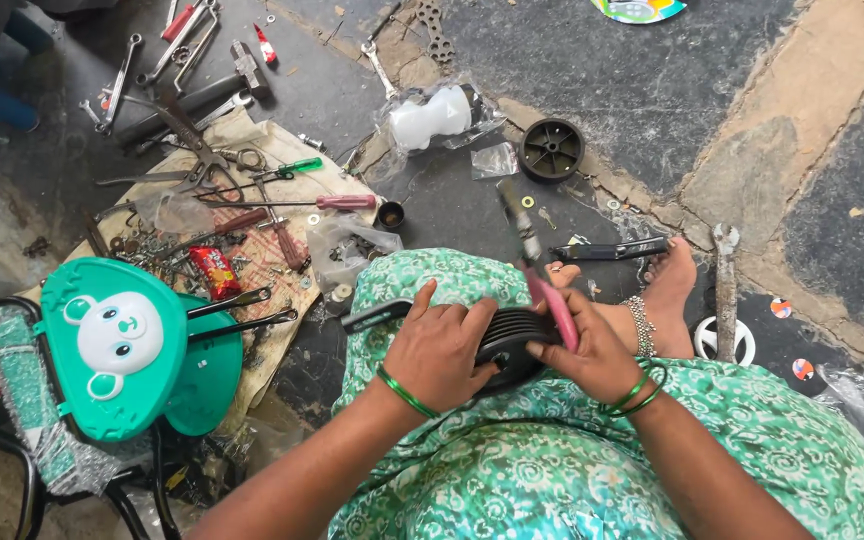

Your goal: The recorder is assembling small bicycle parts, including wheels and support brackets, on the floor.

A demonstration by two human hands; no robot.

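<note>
Down on the stone floor a person sits in a green patterned dress, and the biggest thing beside them is a child's teal seat with a bear face, still on its black frame at the person's left. Beyond that lies a tan cloth strewn with tools: a hammer, spanners, pliers, and a red-handled screwdriver. Farther out a spare black wheel rests flat on the floor, well apart from the hands, near a white part in a clear bag. The work itself sits in the lap: a ribbed black wheel, pressed between both hands. The left hand is curled over its near side, fingers wrapped closed on the rim, holding it steady. The right hand is closed around a pink-handled tool, whose dark shaft sticks up and away from the wheel; where it bears on the wheel is hidden by the hands. To my eye, doing this well means keeping the wheel pinned hard against the knee so it cannot spin, keeping the left fingers off the line of the tool, and pushing straight along the handle rather than prying sideways, which could make it slip toward the bare foot just beyond.
</note>
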